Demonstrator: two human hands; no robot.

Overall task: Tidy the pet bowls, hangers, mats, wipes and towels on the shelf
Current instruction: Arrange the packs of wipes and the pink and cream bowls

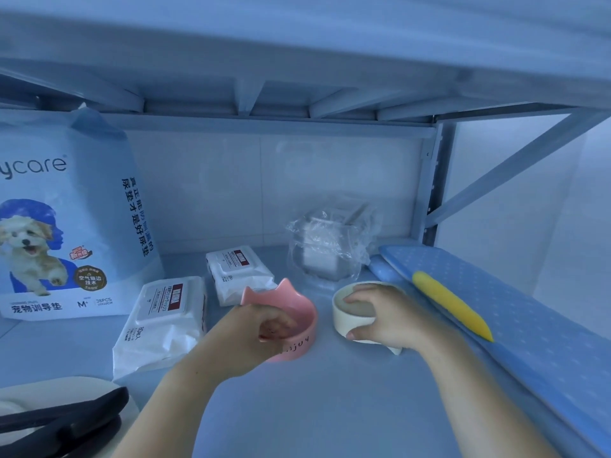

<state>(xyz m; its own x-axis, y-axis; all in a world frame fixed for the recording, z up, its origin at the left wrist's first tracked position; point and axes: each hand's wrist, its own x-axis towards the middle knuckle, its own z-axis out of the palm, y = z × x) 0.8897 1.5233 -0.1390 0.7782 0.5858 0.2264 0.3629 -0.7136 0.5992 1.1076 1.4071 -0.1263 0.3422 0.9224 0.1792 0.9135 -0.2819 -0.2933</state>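
Two bare hands on a pale grey shelf board (330, 401), one bowl apiece. Left hand (254, 335) curled over the near rim of a glossy pink ceramic pet bowl with cat-ear points (291, 312), fingers hooked inside and thumb outside, clamped on the wall; bowl upright on the board at mid-shelf. Right hand (380, 315) spread over a round cream-white pet bowl with a grey inner dish (350, 314), fingertips draped across the top and thumb pressed to the outer side, closed around it; bowl just right of the pink one, the two apart by a narrow gap. Behind the pink bowl, a white soft pack of wet wipes with a dark red label (236, 274), touching or nearly touching the bowl's ears, hard to tell which. To the left, a second matching white wipes pack (162, 322), lying flat and angled. Far left, a tall pale blue bag of pet training pads printed with a fluffy dog (62, 226), upright against the back. Behind the cream bowl, a clear crinkled plastic bag around a whitish boxy item (325, 249), contents unclear. Along the right edge, a long blue padded mat with pale dots (529, 319), a yellow tapered strip (451, 305) lying on it. Bottom left corner, a black strap-like object (66, 414) over something off-white, identity uncertain.
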